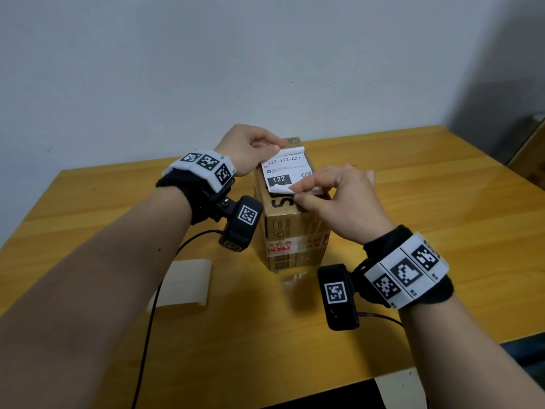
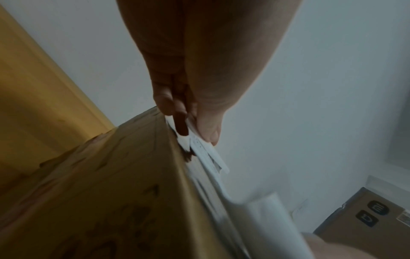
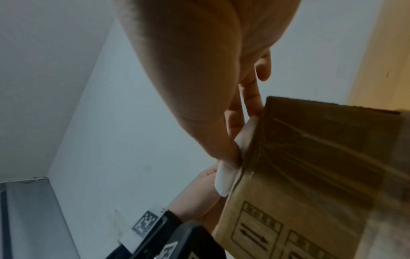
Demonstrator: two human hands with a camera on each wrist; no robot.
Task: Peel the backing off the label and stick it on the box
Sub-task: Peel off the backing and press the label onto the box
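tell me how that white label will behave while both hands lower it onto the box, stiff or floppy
Likely floppy: the white label curls at both ends, where the left hand and the right hand pinch it. Probably very light, since fingertip pinches carry it. It may grab the cardboard box early, so keep it taut.

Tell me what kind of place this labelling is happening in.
Probably a plain office or small packing room, not a warehouse. The cardboard box stands on a wooden table pushed against a bare white wall, and the left wrist view shows another cardboard carton on the floor by the wall.
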